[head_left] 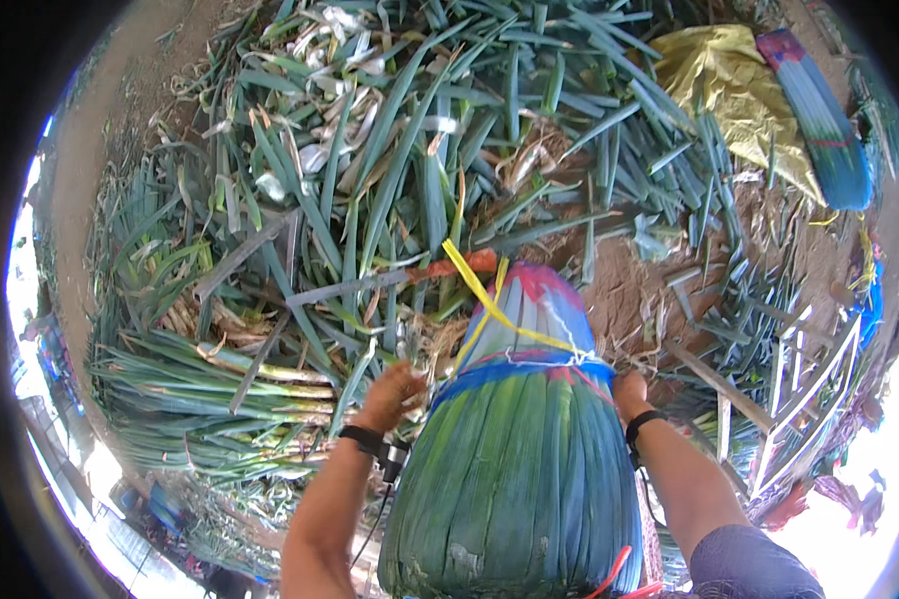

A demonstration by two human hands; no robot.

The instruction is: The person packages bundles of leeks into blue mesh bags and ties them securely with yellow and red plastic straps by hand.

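A big upright bundle of green leek leaves [519,469] fills the lower middle, its top wrapped in blue and red plastic and crossed by a yellow strap [489,299]. My left hand [390,394] presses against the bundle's left side at the blue band, fingers curled; what it grips is hidden. My right hand [629,391] rests on the bundle's right side at the same band. Both wrists wear black bands.
A large heap of loose leeks [370,170] lies on the dirt ahead and to the left. A yellow sack [729,90] and another tied bundle [819,120] lie at the upper right. White metal bars [809,399] stand at the right.
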